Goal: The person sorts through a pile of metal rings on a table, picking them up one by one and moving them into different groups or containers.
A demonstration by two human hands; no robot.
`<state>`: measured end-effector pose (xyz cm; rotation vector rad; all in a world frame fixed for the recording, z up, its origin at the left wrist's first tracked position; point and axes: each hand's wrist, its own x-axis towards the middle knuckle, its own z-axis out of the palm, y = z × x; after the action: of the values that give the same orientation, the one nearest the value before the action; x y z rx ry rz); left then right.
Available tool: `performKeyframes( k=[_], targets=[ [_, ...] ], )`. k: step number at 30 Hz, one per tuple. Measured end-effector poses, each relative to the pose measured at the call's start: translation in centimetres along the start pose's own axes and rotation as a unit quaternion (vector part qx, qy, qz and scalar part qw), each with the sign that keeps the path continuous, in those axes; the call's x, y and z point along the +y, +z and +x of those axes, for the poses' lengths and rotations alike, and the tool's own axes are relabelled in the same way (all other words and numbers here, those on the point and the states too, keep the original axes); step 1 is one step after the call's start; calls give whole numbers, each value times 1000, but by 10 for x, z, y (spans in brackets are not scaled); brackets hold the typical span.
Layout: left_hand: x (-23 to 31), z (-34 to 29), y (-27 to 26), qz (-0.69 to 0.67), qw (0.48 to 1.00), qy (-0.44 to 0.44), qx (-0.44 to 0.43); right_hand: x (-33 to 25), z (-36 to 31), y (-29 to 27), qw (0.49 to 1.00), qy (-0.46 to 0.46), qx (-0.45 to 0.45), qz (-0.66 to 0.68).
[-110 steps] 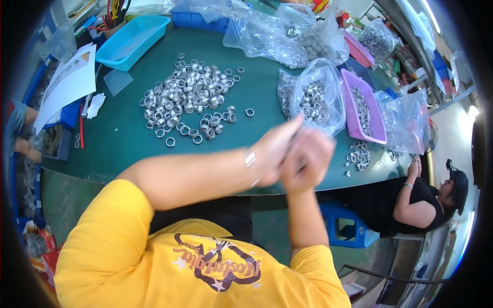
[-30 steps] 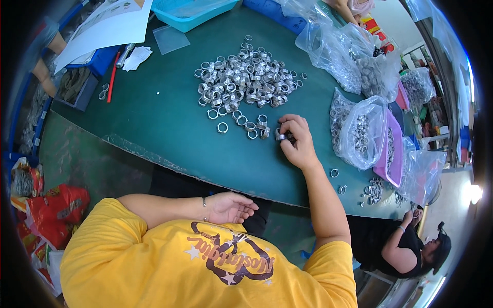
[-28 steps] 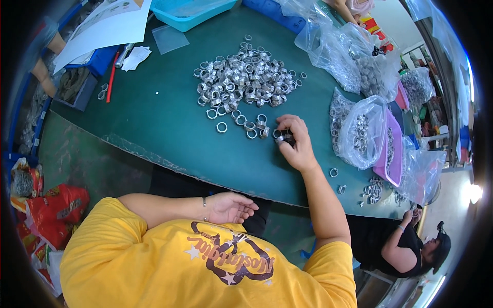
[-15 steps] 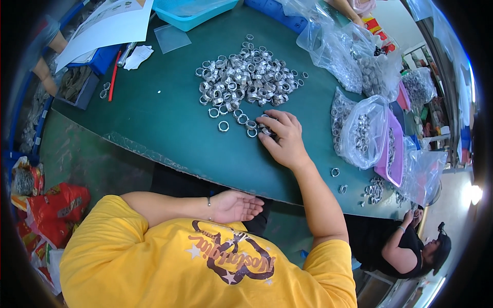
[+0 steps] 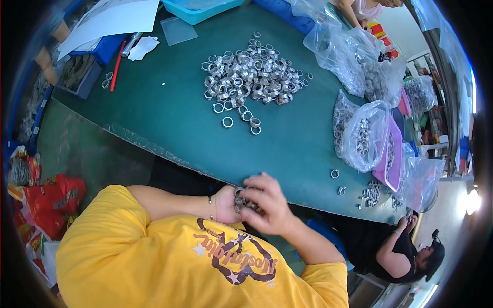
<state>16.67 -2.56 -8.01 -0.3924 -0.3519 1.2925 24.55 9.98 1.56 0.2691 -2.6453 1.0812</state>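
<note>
My left hand (image 5: pixel 223 204) is palm up and cupped at the table's near edge, with several ring-shaped metal nuts (image 5: pixel 239 197) in it. Curved over that palm is my right hand (image 5: pixel 268 205), slightly blurred, its thumb and fingers around the nuts. Which nuts rest in which hand is partly hidden by the right fingers. Farther up the table lies a big heap of the same silvery nuts (image 5: pixel 251 77). A few loose ones lie on its near side, among them a single nut (image 5: pixel 227 122) standing apart.
The green table (image 5: pixel 169 123) has a worn near edge. At right are clear bags of nuts (image 5: pixel 362 136), a purple basket (image 5: pixel 389 159) and scattered small parts (image 5: pixel 372 194). A red pen (image 5: pixel 118 66), papers (image 5: pixel 113 25) and a turquoise tray (image 5: pixel 200 13) lie far off. Other people sit around.
My right hand has left the nuts near the heap and come back to my left palm. Some loose nuts are gone from the table, and nuts now show in my hands.
</note>
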Motion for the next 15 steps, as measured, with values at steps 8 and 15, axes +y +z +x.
performKeyframes(
  k=[8,15],
  targets=[
    [1,1,1,12,992,36,117,72,88,5,984,28,131,-119],
    [0,0,7,40,983,50,173,82,86,5,988,82,113,-68]
  ],
)
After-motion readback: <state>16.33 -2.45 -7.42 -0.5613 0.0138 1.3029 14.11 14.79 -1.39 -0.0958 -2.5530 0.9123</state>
